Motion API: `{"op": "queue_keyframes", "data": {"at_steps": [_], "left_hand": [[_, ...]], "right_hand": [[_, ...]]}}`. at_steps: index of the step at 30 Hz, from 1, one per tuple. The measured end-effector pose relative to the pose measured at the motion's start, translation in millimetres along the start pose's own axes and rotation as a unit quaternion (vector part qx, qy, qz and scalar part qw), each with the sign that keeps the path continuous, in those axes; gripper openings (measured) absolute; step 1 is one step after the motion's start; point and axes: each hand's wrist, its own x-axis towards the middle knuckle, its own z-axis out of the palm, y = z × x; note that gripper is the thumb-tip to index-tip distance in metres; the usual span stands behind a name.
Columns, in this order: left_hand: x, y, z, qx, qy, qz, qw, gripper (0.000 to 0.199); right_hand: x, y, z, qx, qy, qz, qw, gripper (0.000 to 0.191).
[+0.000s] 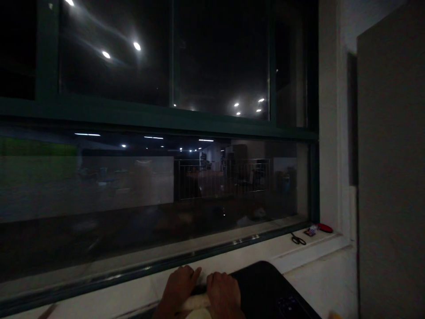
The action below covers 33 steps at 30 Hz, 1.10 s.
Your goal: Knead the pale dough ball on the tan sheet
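Close work in poor light

Nearest me, at the bottom edge, my left hand (179,285) and right hand (223,290) sit side by side, a narrow gap between them, knuckles up and fingers curled. A pale object (194,304) lies between and below them, cut off by the frame; it is too dim to name, and I cannot tell whether either hand is clamped on it. Just beside the right hand is a black flat-topped box (262,285) with a rounded corner and faint markings.

Beyond runs a white window sill (245,256). At its far right end lie dark-handled scissors (298,239), a small packet (311,230) and a red object (325,227), well apart from the hands. Behind is a green-framed window (199,122), then a railing (189,181) and scattered lights.

My worry is the dark: I could misjudge the grip and let the pale object slip. With the right hand so close, a careless sideways move might also knock the box.
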Motion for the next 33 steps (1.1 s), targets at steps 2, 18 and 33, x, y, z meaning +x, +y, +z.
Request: {"op": "queue_keyframes", "data": {"at_steps": [2, 18, 33], "left_hand": [[-6, 0, -1.2, 0.005, 0.002, -0.014, 1.000, 0.052], [-91, 28, -24.9, 0.048, 0.037, -0.033, 0.998, 0.045], [-218, -10, -8.2, -0.001, 0.082, 0.120, 0.989, 0.048]], "right_hand": [[-4, 0, -6, 0.001, -0.019, 0.010, 1.000, 0.034], [-86, -5, -46, 0.022, -0.064, -0.013, 0.998, 0.051], [-172, 4, -42, 0.087, -0.017, -0.018, 0.996, 0.042]]}}
